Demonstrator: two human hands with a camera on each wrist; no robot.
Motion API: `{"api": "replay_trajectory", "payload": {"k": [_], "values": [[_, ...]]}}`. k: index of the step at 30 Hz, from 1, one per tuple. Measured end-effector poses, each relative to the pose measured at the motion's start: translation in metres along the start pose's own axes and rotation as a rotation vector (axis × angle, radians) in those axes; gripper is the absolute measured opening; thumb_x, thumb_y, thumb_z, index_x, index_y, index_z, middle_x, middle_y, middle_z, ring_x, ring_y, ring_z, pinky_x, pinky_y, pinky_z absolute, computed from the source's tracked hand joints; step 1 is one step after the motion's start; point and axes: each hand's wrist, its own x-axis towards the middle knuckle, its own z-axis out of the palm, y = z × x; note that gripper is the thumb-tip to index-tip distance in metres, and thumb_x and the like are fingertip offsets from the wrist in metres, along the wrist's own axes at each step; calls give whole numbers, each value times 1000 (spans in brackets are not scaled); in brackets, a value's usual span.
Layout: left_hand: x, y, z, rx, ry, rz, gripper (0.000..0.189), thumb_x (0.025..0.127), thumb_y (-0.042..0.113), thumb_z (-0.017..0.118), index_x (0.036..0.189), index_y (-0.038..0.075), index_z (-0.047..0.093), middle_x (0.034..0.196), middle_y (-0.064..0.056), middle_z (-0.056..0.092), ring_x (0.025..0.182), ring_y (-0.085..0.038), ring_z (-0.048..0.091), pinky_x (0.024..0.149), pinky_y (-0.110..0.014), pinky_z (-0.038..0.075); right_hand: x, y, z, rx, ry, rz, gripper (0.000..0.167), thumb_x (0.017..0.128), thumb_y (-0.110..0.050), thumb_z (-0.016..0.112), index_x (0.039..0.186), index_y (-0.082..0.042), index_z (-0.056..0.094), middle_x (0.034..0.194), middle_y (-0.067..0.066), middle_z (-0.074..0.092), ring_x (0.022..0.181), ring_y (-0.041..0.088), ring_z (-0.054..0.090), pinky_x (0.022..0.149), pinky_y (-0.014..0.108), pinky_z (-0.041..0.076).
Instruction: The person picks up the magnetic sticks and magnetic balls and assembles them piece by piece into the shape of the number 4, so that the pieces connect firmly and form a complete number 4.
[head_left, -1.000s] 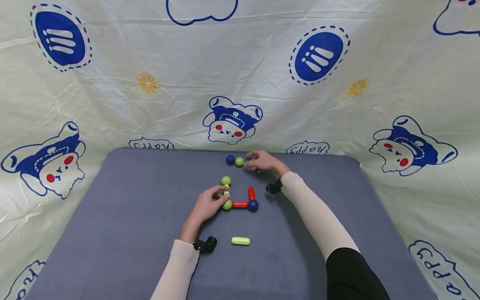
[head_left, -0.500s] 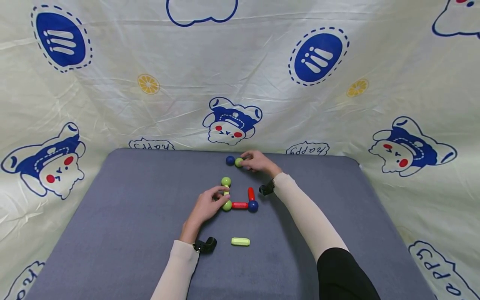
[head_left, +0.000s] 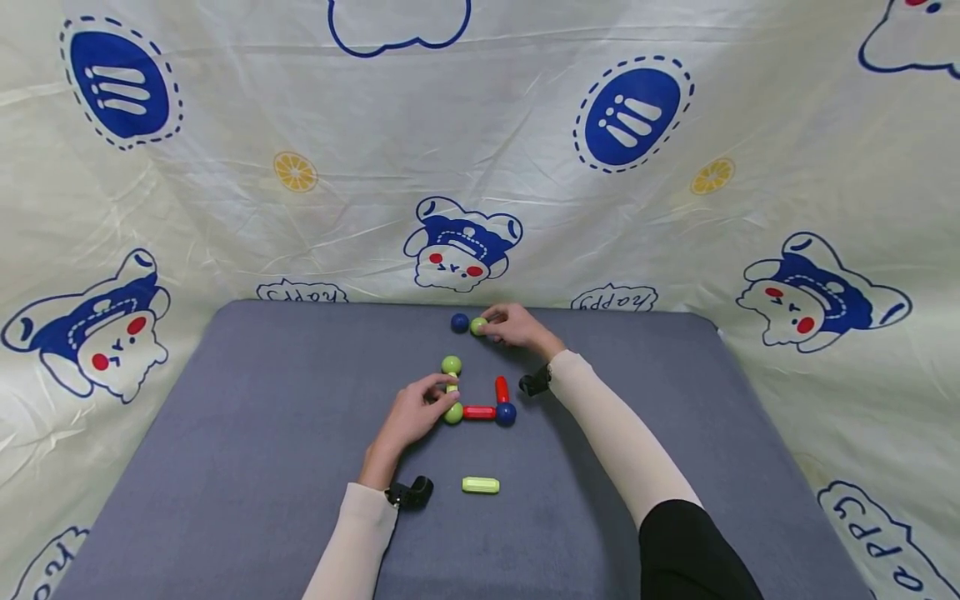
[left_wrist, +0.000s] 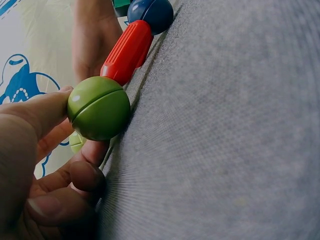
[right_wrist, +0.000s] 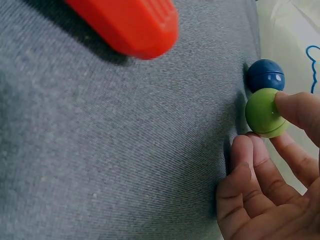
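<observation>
Left hand (head_left: pixel 411 410): here it is, thumb and fingers nearly together, pinching the pale rod (head_left: pixel 452 387) and covering part of it; a black wrist camera (head_left: pixel 410 493) sits behind.
Green ends: upper green ball (head_left: pixel 452 365) at the rod's far end, corner green ball (head_left: pixel 453 412) at the near one.
Back of the table: dark blue ball (head_left: pixel 460 323) crowding the back green ball (head_left: pixel 478 326) on its left; can't tell whether they touch. Printed cloth (head_left: pixel 360 200) rises right behind.
Near side: red rod (head_left: pixel 479 412) runs right from the corner; loose yellow rod (head_left: pixel 481 485) lies alone on grey fabric (head_left: pixel 262 458).
Right corner: corner blue ball (head_left: pixel 506 414) meets both reds, the second red rod (head_left: pixel 502 389) pointing away, standing between the left hand and the right-hand camera (head_left: pixel 536 382).
Right hand (head_left: pixel 517 327): thumb and fingertips spread only ball-wide, holding the back green ball; the other fingers bend beneath.
</observation>
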Motion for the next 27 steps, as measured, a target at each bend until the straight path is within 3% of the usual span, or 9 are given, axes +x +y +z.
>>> {"api": "replay_trajectory", "payload": {"k": [14, 27], "values": [[-2, 1, 0, 13, 6, 10, 29, 99, 31, 71, 123, 15, 73, 87, -1, 70, 72, -13, 55, 69, -32, 43, -22, 21, -10, 151, 14, -5, 48, 97, -41, 71, 133, -9, 66, 122, 14, 70, 99, 23, 69, 77, 31, 54], [-2, 1, 0, 18, 10, 11, 28, 98, 30, 71, 123, 16, 73, 89, -1, 69, 75, -14, 55, 72, -33, 43, -74, 23, 7, 203, 68, -66, 42, 102, -29, 66, 132, 1, 63, 118, 21, 71, 96, 27, 70, 76, 33, 56]]}}
